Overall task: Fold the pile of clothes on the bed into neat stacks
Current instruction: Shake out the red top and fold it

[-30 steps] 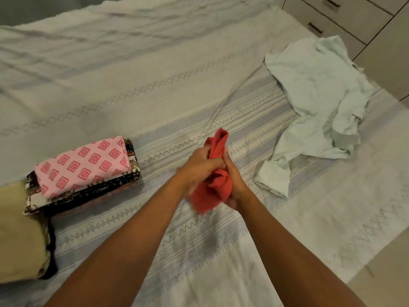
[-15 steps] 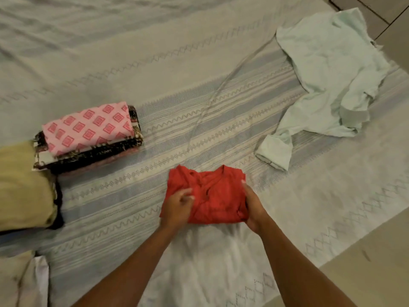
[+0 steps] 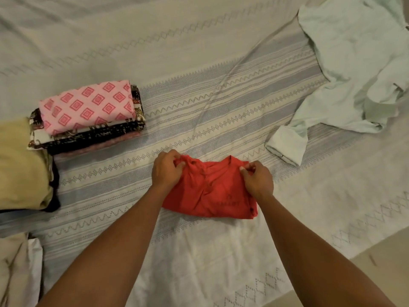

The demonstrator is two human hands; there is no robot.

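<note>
A small red garment (image 3: 212, 193) lies flattened on the bed (image 3: 199, 63) in front of me. My left hand (image 3: 167, 170) pinches its far left corner. At the far right corner my right hand (image 3: 257, 179) pinches the cloth too. A pale mint shirt (image 3: 352, 69) lies crumpled at the upper right, one cuffed sleeve reaching toward the red garment. At the left stands a folded stack (image 3: 88, 117) with a pink diamond-print piece on top of dark patterned ones.
A folded tan garment (image 3: 21, 165) sits at the left edge beside the stack, and pale cloth (image 3: 20, 271) lies at the lower left. The bed's edge and floor (image 3: 376, 255) show at the lower right.
The red garment was bunched in both hands above the bed, then laid down and spread. My hands have moved from its near side to its far corners.
</note>
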